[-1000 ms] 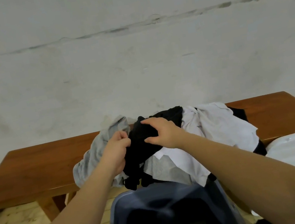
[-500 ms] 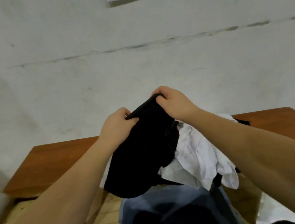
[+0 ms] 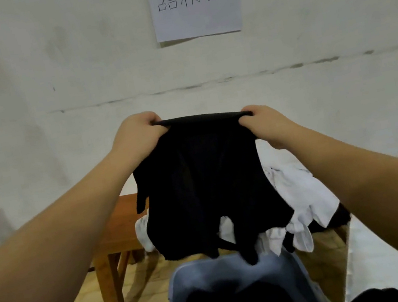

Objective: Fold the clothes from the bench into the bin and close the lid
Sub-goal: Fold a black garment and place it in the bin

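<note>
Head view: your left hand (image 3: 136,135) and right hand (image 3: 266,123) hold a black garment (image 3: 208,181) up by its top edge, fingers curled tight round the fabric. It hangs in front of the wall, above the open blue-grey bin (image 3: 230,273). White clothes (image 3: 304,196) lie on the wooden counter (image 3: 123,225) behind.

paper sheet (image 3: 195,2) on wall, handwritten "器材区"
</note>
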Available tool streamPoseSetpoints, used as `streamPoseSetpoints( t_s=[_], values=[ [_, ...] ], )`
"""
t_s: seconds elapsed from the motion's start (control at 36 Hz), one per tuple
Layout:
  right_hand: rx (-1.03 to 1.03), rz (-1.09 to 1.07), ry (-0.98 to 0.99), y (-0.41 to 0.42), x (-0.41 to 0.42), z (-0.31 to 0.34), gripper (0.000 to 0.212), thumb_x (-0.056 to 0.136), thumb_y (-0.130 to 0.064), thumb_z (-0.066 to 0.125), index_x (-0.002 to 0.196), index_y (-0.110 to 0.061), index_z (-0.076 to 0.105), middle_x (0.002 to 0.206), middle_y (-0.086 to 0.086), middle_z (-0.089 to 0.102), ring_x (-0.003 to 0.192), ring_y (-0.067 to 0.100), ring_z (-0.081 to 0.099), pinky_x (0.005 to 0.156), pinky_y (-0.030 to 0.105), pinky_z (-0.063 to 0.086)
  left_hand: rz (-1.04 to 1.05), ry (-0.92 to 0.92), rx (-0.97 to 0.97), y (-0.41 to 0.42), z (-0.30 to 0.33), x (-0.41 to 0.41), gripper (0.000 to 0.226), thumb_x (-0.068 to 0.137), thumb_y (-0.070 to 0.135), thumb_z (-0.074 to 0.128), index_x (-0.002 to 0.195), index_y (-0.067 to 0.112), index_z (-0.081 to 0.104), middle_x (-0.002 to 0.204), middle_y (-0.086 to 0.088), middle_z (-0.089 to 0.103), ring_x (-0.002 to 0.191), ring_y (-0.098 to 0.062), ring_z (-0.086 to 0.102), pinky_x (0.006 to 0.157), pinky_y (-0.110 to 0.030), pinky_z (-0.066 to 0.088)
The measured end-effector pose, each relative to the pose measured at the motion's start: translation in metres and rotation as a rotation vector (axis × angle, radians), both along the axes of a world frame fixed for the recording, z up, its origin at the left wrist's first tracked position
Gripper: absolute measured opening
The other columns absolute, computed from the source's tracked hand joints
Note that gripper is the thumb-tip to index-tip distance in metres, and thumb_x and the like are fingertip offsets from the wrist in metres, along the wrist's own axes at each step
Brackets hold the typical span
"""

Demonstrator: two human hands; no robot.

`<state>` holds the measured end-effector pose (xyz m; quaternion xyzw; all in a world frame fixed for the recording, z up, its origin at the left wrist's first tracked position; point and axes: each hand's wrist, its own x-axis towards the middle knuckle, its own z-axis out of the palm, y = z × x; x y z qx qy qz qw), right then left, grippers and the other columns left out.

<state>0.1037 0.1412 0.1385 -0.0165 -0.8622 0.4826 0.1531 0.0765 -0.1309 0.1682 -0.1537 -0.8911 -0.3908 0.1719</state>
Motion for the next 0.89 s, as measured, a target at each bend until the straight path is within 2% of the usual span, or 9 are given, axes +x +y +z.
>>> streamPoseSetpoints(
  t_s=[0.06, 0.17, 0.31, 0.44, 0.58, 0.67, 0.75, 0.81, 0.89],
  values=[
    [-0.138, 0.033, 0.006, -0.003, 0.007, 0.001, 0.019, 0.089, -0.018, 0.049, 0.095, -0.013, 0.065, 0.080, 0.001, 0.062, 0.073, 0.019, 0.055, 0.068, 0.033, 0.043, -0.008, -0.002, 0.058, -0.002, 0.004, 0.005, 0.008, 0.085, 0.022, 0.062, 0.080, 0.016, 0.066, 0.072, -0.001, 0.063, 0.066, -0.017, 0.058, 0.061, -0.029, 0.043],
    [-0.134, 0.136, -0.034, -0.001, 0.021, -0.016, 0.027, 0.092, -0.039, 0.063, 0.104, -0.015, 0.067, 0.099, 0.004, 0.073, 0.090, 0.016, 0.069, 0.084, 0.035, 0.053, -0.002, -0.077, 0.277, -0.009, 0.009, 0.011, 0.009, 0.084, 0.015, 0.057, 0.082, 0.014, 0.067, 0.072, -0.001, 0.062, 0.067, -0.018, 0.058, 0.061, -0.028, 0.042],
    [0.014, 0.348, -0.393, 0.016, 0.039, -0.052, 0.014, 0.093, -0.026, 0.066, 0.102, -0.018, 0.071, 0.099, 0.001, 0.076, 0.092, 0.016, 0.073, 0.084, 0.028, 0.054, 0.031, -0.154, 0.384, -0.024, 0.008, 0.013, 0.016, 0.081, 0.008, 0.051, 0.083, 0.011, 0.067, 0.072, -0.004, 0.060, 0.068, -0.022, 0.057, 0.062, -0.031, 0.043],
    [0.175, 0.335, -0.535, 0.040, 0.054, -0.065, 0.012, 0.088, -0.031, 0.072, 0.097, -0.023, 0.073, 0.097, -0.007, 0.077, 0.093, 0.011, 0.073, 0.086, 0.026, 0.050, 0.087, -0.206, 0.409, -0.038, -0.002, 0.007, 0.021, 0.081, 0.007, 0.049, 0.090, 0.008, 0.068, 0.080, -0.010, 0.061, 0.073, -0.026, 0.058, 0.064, -0.034, 0.045],
    [0.157, 0.333, -0.568, 0.057, 0.068, -0.054, 0.029, 0.088, -0.037, 0.070, 0.103, -0.013, 0.072, 0.099, 0.005, 0.076, 0.090, 0.020, 0.073, 0.078, 0.027, 0.054, 0.149, -0.285, 0.521, -0.052, -0.011, -0.005, 0.018, 0.083, 0.004, 0.046, 0.088, 0.008, 0.063, 0.087, -0.017, 0.063, 0.083, -0.033, 0.063, 0.068, -0.035, 0.052],
    [0.003, 0.395, -0.551, 0.063, 0.070, -0.046, 0.057, 0.066, -0.049, 0.083, 0.104, -0.009, 0.072, 0.105, 0.015, 0.073, 0.095, 0.028, 0.070, 0.084, 0.034, 0.054, 0.194, -0.363, 0.553, -0.057, -0.017, -0.011, 0.017, 0.088, 0.006, 0.048, 0.097, 0.005, 0.062, 0.105, -0.023, 0.066, 0.102, -0.038, 0.065, 0.090, -0.047, 0.054],
    [-0.209, 0.471, -0.480, 0.058, 0.070, -0.039, 0.078, 0.056, -0.049, 0.090, 0.113, -0.001, 0.066, 0.115, 0.020, 0.070, 0.104, 0.030, 0.068, 0.089, 0.037, 0.056, 0.204, -0.440, 0.583, -0.054, -0.027, -0.014, 0.016, 0.089, 0.007, 0.050, 0.097, 0.003, 0.064, 0.105, -0.021, 0.067, 0.095, -0.036, 0.067, 0.084, -0.045, 0.055],
    [-0.336, 0.512, -0.391, 0.046, 0.071, -0.031, 0.065, 0.065, -0.044, 0.087, 0.110, -0.002, 0.066, 0.111, 0.017, 0.071, 0.101, 0.027, 0.069, 0.088, 0.034, 0.057, 0.197, -0.476, 0.556, -0.048, -0.034, -0.015, 0.014, 0.090, 0.009, 0.050, 0.092, 0.004, 0.064, 0.105, -0.021, 0.068, 0.092, -0.035, 0.067, 0.082, -0.044, 0.055],
    [-0.466, 0.470, -0.251, 0.019, 0.074, -0.012, 0.017, 0.093, -0.020, 0.060, 0.099, -0.006, 0.067, 0.095, 0.008, 0.072, 0.088, 0.019, 0.069, 0.080, 0.028, 0.056, 0.162, -0.507, 0.500, -0.036, -0.044, -0.013, 0.016, 0.091, 0.009, 0.048, 0.092, 0.007, 0.064, 0.099, -0.018, 0.067, 0.089, -0.033, 0.066, 0.076, -0.040, 0.053]
  ],
)
